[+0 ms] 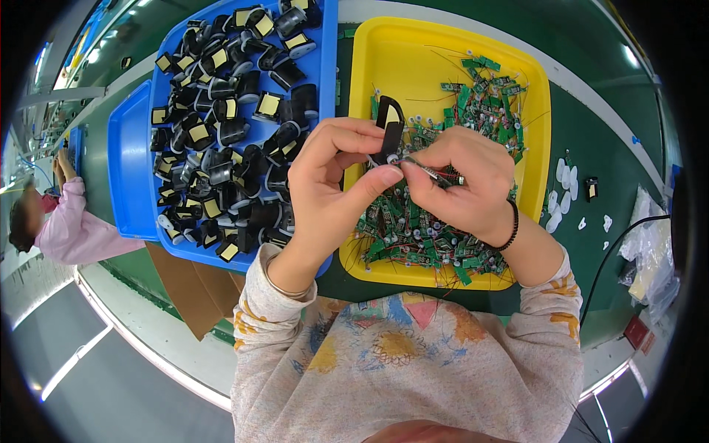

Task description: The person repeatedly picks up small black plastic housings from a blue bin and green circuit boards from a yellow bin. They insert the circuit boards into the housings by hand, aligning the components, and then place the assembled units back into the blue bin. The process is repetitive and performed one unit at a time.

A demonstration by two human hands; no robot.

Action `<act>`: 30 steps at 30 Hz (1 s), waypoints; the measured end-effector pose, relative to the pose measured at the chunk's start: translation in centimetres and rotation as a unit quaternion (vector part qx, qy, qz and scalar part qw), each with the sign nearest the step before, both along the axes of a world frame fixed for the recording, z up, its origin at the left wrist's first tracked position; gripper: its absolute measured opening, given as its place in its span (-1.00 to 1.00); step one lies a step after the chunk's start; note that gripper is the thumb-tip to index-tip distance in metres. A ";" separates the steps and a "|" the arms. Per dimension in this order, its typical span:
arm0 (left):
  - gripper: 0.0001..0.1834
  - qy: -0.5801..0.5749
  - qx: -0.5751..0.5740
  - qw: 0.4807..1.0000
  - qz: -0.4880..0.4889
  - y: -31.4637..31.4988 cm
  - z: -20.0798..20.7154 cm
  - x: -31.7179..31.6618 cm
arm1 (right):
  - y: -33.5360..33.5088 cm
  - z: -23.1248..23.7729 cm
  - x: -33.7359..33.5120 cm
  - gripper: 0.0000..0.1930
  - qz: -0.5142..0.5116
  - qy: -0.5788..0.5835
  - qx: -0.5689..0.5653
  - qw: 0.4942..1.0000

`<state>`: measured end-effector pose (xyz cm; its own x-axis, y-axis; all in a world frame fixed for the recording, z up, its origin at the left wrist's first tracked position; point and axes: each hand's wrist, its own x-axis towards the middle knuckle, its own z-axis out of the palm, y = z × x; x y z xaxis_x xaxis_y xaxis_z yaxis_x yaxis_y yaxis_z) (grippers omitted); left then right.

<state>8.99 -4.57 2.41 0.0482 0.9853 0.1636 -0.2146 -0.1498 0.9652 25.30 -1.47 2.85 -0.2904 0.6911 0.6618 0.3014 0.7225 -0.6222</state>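
Over the yellow tray (384, 55) my two hands meet. My left hand (329, 173) pinches a black plastic housing (390, 133) with a pale yellow pad, held upright between thumb and fingers. Close against its lower end, my right hand (465, 173) grips a small green circuit board (447, 177) with thin wires; the fingers hide part of it. A small round piece shows between the fingertips, too small to make out. Many similar circuit boards (421, 232) with wires lie heaped in the yellow tray beneath my hands.
A blue tray (325, 66) full of black housings (221, 125) stands at left, with another blue tray (131, 162) beyond it. White flat pieces (565, 201), a black housing (591, 187) and clear plastic bags (646, 251) lie right. A cardboard box (188, 288) is lower left. A person in pink (81, 225) sits far left.
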 end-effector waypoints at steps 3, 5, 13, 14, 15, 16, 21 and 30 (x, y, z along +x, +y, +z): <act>-0.75 0.002 0.010 1.000 0.000 0.1 0.0 0.1 | -0.1 0.0 0.0 -0.86 0.004 0.002 -0.016 1.000; -0.76 0.004 0.015 1.000 0.001 0.1 0.1 0.1 | -0.1 0.2 0.1 -0.85 0.010 -0.002 -0.025 1.000; -0.77 0.021 0.045 0.999 0.005 0.1 0.0 0.3 | -0.2 0.3 -0.1 -0.86 0.025 0.000 -0.064 0.998; -0.77 0.027 0.049 0.998 0.004 0.1 0.0 0.3 | -0.3 0.3 -0.1 -0.86 0.028 -0.002 -0.068 0.997; -0.78 0.028 0.048 0.998 0.001 0.1 0.0 0.2 | -0.3 0.3 -0.1 -0.86 0.027 -0.004 -0.069 0.997; -0.78 0.030 0.048 0.998 -0.002 0.1 0.0 0.2 | -0.3 0.2 -0.1 -0.86 0.027 -0.005 -0.069 0.997; -0.80 0.013 0.022 0.999 -0.026 0.0 0.2 -0.1 | -0.3 0.2 -0.2 -0.87 0.037 -0.016 -0.075 0.996; -0.81 0.006 0.049 0.998 -0.036 -0.2 0.4 -0.2 | -0.5 0.6 0.0 -0.86 0.086 -0.016 -0.105 0.991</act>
